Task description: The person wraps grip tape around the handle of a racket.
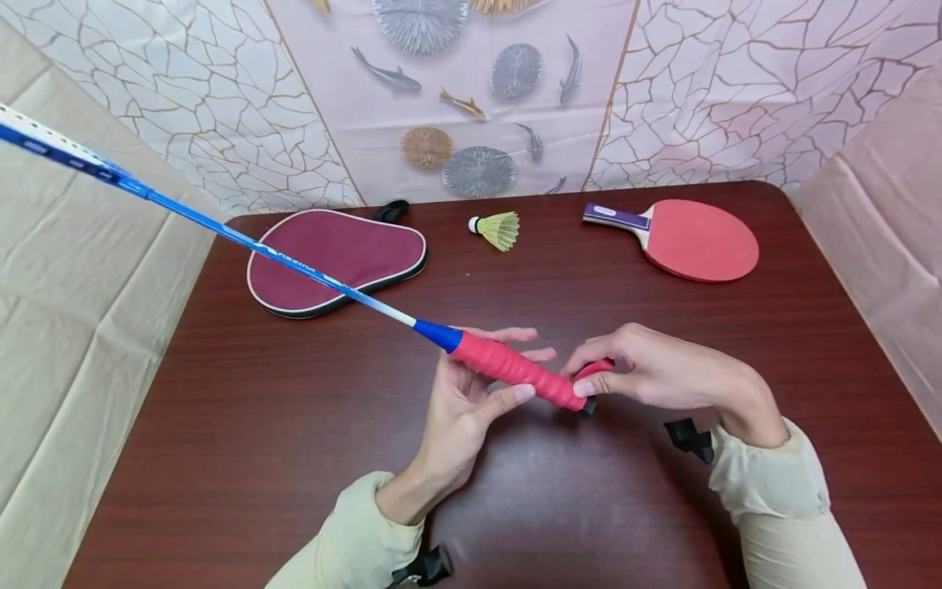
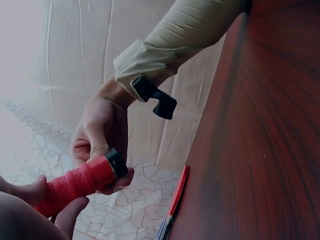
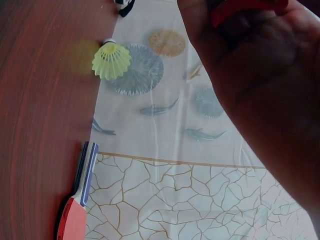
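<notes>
A badminton racket point(image 1: 324, 278) slants across the head view, its blue shaft running up to the left and part of its head cut off by the frame edge. Red grip tape point(image 1: 500, 360) wraps its handle, and a black butt cap point(image 2: 116, 162) shows at the lower end. My left hand point(image 1: 458, 413) holds the handle, thumb on the near side and fingers behind it. At the butt end, my right hand point(image 1: 666, 368) pinches the tape with thumb and fingers. A loose red strip of tape point(image 3: 245, 7) curves within that hand.
Behind the racket lies a maroon paddle case point(image 1: 338, 262) with white edging. A yellow shuttlecock point(image 1: 496, 230) and a red table tennis paddle point(image 1: 702, 240) lie along the back of the brown table point(image 1: 257, 458). Patterned cloth point(image 1: 471, 106) hangs behind; black clips sit at both cuffs.
</notes>
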`<control>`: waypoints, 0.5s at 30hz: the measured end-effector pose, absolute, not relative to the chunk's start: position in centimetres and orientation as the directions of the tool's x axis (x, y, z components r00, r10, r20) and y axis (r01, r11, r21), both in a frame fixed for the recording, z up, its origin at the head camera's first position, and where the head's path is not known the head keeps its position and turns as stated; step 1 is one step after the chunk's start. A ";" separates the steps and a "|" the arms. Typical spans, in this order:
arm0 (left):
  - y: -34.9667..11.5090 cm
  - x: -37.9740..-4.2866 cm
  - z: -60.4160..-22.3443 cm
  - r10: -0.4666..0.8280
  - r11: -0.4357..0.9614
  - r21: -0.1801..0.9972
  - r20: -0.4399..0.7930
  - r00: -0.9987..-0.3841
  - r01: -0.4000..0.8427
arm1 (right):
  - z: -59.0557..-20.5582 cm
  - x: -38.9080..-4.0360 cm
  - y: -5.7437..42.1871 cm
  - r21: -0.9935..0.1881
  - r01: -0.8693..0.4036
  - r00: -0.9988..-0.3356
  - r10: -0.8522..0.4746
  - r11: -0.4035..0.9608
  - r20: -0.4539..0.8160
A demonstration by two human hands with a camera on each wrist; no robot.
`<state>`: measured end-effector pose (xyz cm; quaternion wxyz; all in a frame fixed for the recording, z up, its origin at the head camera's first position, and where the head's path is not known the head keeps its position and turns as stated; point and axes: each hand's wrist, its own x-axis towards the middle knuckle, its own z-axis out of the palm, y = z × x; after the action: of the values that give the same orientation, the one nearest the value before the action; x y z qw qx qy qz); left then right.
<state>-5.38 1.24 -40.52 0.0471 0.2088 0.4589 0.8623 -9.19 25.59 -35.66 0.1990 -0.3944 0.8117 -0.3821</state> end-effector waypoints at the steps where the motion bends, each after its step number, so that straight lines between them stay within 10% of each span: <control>1: 1.2 -5.4 -40.5 0.254 -0.566 0.817 0.301 -0.919 0.111 | -35.6 -9.2 25.6 -0.767 -0.497 -0.619 -0.785 0.406 -0.015; 15: 1.2 -5.2 -39.8 0.142 -0.556 0.821 0.251 -0.958 0.133 | -34.7 -8.8 25.8 -0.736 -0.493 -0.720 -0.692 0.463 0.047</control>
<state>-5.16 1.19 -39.83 0.0027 0.1457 0.4714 0.8698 -8.79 25.82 -34.72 0.1304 -0.3506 0.8453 -0.3815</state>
